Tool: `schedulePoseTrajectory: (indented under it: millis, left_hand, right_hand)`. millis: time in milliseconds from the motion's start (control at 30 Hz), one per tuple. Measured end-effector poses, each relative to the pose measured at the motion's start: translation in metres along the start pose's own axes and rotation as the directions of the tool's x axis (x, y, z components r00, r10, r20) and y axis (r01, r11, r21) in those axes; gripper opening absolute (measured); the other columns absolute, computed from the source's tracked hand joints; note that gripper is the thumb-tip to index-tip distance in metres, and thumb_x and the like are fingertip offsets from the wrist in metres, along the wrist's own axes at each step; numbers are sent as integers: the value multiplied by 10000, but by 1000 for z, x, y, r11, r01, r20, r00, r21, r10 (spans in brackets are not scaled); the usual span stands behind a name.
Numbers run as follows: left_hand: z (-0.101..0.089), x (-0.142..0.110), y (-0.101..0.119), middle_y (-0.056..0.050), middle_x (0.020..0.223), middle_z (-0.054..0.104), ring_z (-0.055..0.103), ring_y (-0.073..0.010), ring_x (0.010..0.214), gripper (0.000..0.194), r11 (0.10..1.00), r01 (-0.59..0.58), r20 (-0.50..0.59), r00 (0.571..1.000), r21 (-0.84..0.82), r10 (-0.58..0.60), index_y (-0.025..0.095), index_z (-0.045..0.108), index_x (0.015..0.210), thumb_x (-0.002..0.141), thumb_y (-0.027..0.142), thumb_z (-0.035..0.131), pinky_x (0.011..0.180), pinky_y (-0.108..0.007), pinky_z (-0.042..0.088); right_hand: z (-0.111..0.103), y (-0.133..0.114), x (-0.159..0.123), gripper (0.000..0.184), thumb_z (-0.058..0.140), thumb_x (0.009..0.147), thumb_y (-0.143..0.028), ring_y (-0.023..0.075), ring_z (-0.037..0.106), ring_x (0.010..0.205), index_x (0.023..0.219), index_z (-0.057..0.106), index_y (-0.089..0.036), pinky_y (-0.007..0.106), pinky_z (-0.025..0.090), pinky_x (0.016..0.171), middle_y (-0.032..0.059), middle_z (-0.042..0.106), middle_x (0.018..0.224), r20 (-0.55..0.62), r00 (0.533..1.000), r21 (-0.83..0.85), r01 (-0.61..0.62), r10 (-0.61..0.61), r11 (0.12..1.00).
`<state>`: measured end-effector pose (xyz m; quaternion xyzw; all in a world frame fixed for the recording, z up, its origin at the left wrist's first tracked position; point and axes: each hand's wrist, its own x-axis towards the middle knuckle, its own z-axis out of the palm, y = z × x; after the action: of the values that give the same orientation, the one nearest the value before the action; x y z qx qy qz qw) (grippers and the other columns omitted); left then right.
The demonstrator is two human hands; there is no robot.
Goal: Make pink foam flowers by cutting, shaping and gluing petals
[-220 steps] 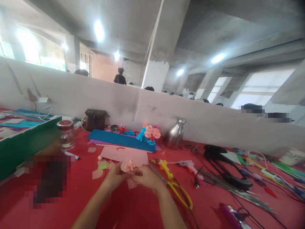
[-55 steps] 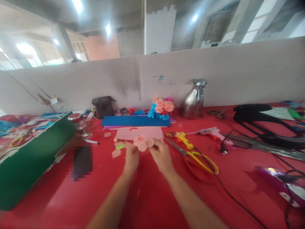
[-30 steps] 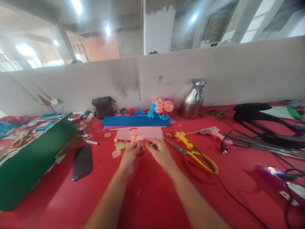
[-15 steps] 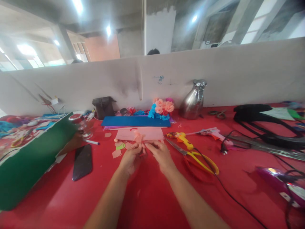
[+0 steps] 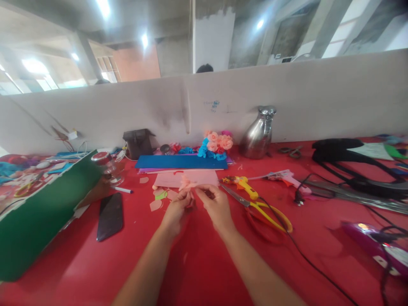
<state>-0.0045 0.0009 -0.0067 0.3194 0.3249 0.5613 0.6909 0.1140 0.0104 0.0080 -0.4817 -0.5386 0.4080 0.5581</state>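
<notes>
My left hand (image 5: 174, 211) pinches a small pink paper flower (image 5: 185, 183) just above the red table (image 5: 197, 259). My right hand (image 5: 216, 206) sits close beside it, fingers curled toward the flower's base; I cannot make out what they grip. A pink paper sheet (image 5: 191, 177) lies just beyond the hands, with cut petals (image 5: 156, 205) to the left. Yellow-handled scissors (image 5: 261, 211) lie to the right of my right hand.
A blue paper stack (image 5: 180, 162), a bunch of finished paper flowers (image 5: 216, 144) and a steel jug (image 5: 257, 132) stand by the white partition. A dark phone (image 5: 110, 216), green board (image 5: 41, 216), glass jar (image 5: 105, 166), glue guns (image 5: 242, 183) and cables (image 5: 350, 182) surround the work area.
The open pink flower seen earlier has been drawn in between the fingers and now looks smaller and turned. Both hands have stayed in nearly the same place.
</notes>
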Motion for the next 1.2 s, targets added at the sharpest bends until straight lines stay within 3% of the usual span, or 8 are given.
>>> schedulePoseTrajectory:
  millis: [167, 367, 600, 800, 1000, 1200]
  left_hand:
    - [0, -1, 5, 60, 511, 363, 260, -53, 441, 129, 989, 69, 50, 997, -133, -63, 156, 486, 700, 721, 181, 611, 441, -183, 211]
    - [1, -1, 8, 69, 482, 319, 241, -57, 431, 111, 983, 92, 40, 995, -158, -86, 160, 472, 693, 728, 164, 578, 449, -185, 232]
    - [2, 0, 3, 46, 538, 410, 286, -49, 460, 221, 997, 31, 20, 999, -72, -30, 152, 467, 684, 722, 249, 662, 450, -173, 231]
    - [8, -1, -1, 38, 555, 450, 303, -48, 474, 222, 999, 14, 33, 999, -47, -13, 144, 493, 693, 719, 271, 674, 476, -172, 259]
    - [9, 0, -5, 29, 554, 488, 345, -57, 479, 214, 999, -15, 44, 999, 35, 13, 144, 532, 732, 736, 313, 663, 495, -191, 265]
    - [9, 1, -9, 20, 581, 496, 384, -66, 515, 215, 979, -74, 41, 997, 191, 67, 141, 567, 792, 782, 351, 611, 522, -205, 274]
  right_hand:
    - [2, 3, 0, 188, 613, 749, -343, 182, 613, 763, 820, 676, -181, 295, 458, 699, 50, 694, 838, 22, 999, 29, 27, -28, 999]
    - [3, -1, -3, 195, 608, 750, -328, 180, 602, 744, 855, 679, -179, 293, 450, 675, 57, 694, 847, -23, 999, -37, 45, -46, 998]
    - [4, -1, -5, 185, 613, 747, -336, 187, 631, 743, 816, 700, -188, 282, 464, 656, 50, 713, 823, -30, 997, -60, 72, -74, 996]
    - [4, 0, -4, 179, 621, 740, -328, 181, 642, 711, 823, 693, -186, 270, 477, 635, 46, 714, 801, -24, 999, 13, 24, -23, 1000]
    - [7, 0, -3, 173, 638, 721, -345, 126, 555, 513, 746, 663, -175, 234, 432, 505, -1, 639, 596, -27, 997, 116, -62, 66, 991]
    - [11, 2, -2, 151, 664, 671, -309, 91, 469, 447, 736, 637, -175, 221, 380, 441, -24, 603, 591, -32, 993, 263, -104, 117, 959]
